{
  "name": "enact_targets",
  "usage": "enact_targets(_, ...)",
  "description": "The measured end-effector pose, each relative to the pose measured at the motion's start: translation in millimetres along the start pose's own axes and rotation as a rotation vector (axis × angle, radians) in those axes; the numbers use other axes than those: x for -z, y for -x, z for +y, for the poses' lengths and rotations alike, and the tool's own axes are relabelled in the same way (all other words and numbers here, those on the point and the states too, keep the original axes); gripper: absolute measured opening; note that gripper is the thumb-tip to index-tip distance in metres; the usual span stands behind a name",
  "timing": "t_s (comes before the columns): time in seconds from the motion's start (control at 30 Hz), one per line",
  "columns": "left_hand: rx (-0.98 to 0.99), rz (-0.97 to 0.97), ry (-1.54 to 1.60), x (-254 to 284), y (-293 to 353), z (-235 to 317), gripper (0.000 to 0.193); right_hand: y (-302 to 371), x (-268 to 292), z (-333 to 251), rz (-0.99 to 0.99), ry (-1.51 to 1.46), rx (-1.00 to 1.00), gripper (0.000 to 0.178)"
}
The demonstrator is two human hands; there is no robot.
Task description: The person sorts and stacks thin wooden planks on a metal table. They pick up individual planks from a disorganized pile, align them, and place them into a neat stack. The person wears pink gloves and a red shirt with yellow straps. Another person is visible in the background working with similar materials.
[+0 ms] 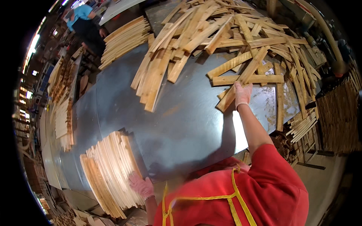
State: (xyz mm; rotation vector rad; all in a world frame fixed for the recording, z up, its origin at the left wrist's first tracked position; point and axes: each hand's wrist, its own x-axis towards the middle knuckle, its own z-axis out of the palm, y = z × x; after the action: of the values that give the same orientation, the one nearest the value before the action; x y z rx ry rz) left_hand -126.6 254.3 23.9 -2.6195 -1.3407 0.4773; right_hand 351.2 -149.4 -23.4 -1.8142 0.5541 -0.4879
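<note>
Right hand [242,94] stretched far out, clamped on a wooden slat [241,81] running diagonally up-right across the tabletop [181,124]. Left hand [141,185] nowhere near, palm flat against stacked slats [109,173].

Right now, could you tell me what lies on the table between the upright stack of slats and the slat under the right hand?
Head view: only bare grey metal table between the stack of slats and the slat.

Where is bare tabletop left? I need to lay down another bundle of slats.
The metal table is bare across its middle, between the stacked slats under the left hand and the loose slat pile where the right hand reaches. The far end is crowded.
</note>
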Motion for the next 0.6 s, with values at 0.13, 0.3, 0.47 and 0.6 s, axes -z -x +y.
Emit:
enact_targets(0.13,-0.27,0.072,0.161,38.7,-11.4,101.8,0.093,-2.2,-8.5,32.8,-0.241,-0.614,-0.411,0.058)
enact_targets(0.3,-0.656,0.226,0.338,37.7,-1.9,228.6,0.099,100.1,27.9,33.0,-1.123,-0.066,-0.458,0.054)
enact_targets(0.47,-0.565,-0.167,0.178,84.9,5.9,295.2,0.101,-24.5,49.3,-28.6,-0.726,0.692,0.513,0.033)
enact_targets(0.6,-0.654,-0.179,0.175,67.8,-16.0,279.7,0.083,-138.0,53.3,-7.6,-0.479,0.995,0.903,0.069)
